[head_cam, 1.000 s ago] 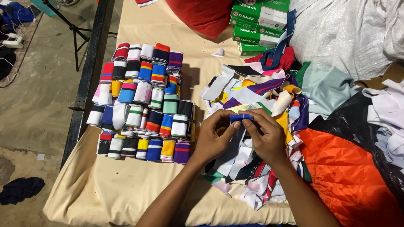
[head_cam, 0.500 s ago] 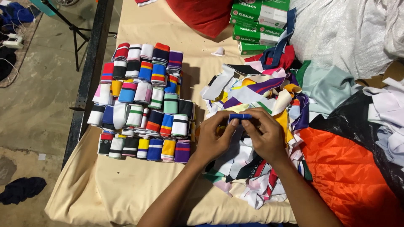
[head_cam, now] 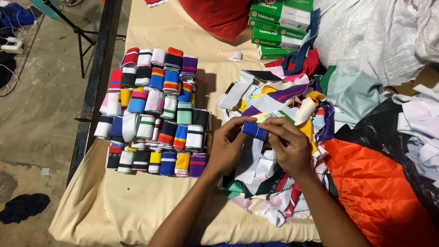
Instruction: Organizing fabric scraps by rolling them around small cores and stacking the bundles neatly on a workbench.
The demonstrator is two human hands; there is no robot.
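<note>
Blue ribbed roll [head_cam: 254, 130] pinched by fingers of both hands over beige-clothed table [head_cam: 137, 206]; concrete floor [head_cam: 36, 123] at left

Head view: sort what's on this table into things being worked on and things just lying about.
In hand:
- blue rolled strip, held by left hand and right hand
- loose heap of fabric strips under the hands
- rows of rolled strips

Lying about:
- green boxes
- red cushion
- orange cloth
- white sack
</note>
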